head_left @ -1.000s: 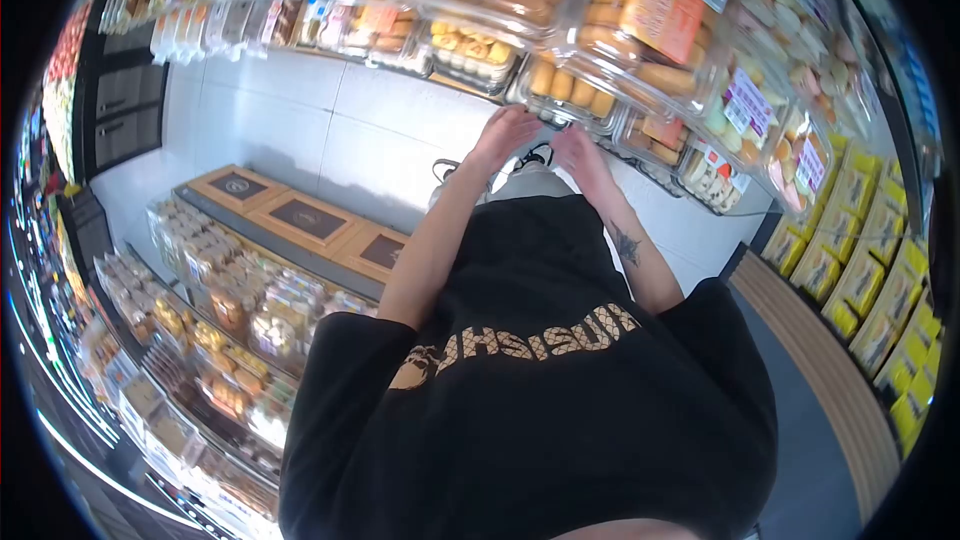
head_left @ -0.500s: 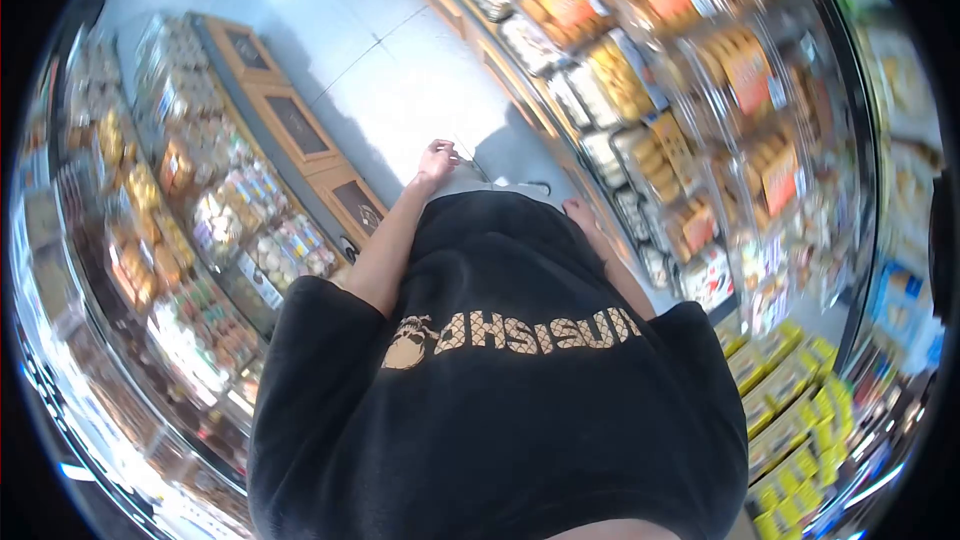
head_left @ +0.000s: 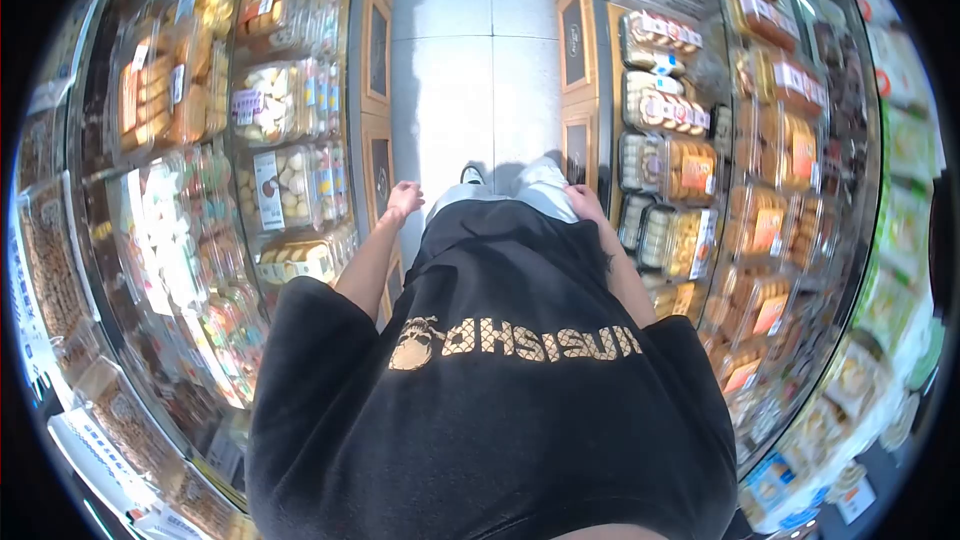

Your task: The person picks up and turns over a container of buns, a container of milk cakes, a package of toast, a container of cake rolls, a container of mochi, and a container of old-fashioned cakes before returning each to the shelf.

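Pastry packs [head_left: 668,238] on the right-hand shelf [head_left: 577,40] sit just beside our right hand [head_left: 583,202], closer than the boxed buns [head_left: 300,258] on the left-hand shelf [head_left: 378,50] are to our left hand [head_left: 403,202]. Both rows run lengthwise along the aisle floor [head_left: 470,60]. Our left fingers curl loosely on nothing, clear of the shelf edge; the right ones lie against our shorts [head_left: 530,185], and we cannot tell their spread.

Floor [head_left: 470,40]: pale tiles, upper centre
Left shelves [head_left: 290,100]: clear boxes of pastries
Right shelves [head_left: 680,170]: orange-labelled bakery boxes
Wooden panels [head_left: 575,30]: flanking aisle
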`<state>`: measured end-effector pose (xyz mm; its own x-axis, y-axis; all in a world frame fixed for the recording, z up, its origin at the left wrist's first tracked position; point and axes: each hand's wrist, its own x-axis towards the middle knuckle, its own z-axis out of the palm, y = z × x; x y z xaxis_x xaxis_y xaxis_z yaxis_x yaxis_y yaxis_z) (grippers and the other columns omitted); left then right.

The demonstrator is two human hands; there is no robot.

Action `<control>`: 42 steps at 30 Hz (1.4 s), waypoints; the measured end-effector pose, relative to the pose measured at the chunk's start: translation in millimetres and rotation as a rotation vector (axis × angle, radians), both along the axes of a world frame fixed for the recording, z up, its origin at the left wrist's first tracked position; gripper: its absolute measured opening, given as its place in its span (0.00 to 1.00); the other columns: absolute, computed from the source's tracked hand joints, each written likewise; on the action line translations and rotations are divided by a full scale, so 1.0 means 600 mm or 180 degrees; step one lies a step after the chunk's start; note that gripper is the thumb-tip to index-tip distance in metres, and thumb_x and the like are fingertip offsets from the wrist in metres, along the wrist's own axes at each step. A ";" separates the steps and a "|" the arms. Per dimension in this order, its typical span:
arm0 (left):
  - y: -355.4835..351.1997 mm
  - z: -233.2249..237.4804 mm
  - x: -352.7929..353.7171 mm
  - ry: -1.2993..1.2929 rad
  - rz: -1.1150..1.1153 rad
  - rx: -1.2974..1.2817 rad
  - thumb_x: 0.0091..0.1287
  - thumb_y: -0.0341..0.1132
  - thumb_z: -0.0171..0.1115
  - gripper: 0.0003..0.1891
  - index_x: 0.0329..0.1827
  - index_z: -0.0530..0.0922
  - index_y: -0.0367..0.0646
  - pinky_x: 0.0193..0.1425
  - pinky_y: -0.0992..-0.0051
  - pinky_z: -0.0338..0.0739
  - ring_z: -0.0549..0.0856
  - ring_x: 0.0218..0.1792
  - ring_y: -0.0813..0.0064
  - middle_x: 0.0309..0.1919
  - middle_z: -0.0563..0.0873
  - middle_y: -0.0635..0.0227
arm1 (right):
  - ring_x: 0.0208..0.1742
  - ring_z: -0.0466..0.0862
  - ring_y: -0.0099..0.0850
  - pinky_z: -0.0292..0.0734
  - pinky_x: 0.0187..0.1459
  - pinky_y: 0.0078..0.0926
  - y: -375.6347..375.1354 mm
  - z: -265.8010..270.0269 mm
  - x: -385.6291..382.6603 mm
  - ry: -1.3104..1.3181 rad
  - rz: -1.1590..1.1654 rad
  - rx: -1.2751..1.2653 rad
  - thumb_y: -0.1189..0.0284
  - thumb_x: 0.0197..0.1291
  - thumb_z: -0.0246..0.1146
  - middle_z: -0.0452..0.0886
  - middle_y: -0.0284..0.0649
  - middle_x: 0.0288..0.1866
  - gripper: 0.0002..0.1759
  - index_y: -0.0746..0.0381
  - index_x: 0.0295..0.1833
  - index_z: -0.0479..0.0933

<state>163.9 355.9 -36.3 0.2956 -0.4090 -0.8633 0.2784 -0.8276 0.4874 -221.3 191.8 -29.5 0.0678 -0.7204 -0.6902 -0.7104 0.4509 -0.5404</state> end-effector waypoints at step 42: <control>-0.481 0.029 0.315 -0.1115 0.1101 0.0584 0.63 0.46 0.48 0.23 0.56 0.69 0.40 0.56 0.66 0.69 0.75 0.53 0.55 0.52 0.76 0.50 | 0.36 0.76 0.25 0.72 0.40 0.23 -0.840 0.058 0.705 -0.1322 0.2002 0.2316 0.68 0.56 0.57 0.76 0.36 0.35 0.18 0.64 0.51 0.69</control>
<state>352.9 67.5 -18.9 0.6705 -0.0878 -0.7367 0.3967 -0.7967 0.4560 201.4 -311.9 5.1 0.6172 0.1066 -0.7796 -0.7502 0.3786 -0.5421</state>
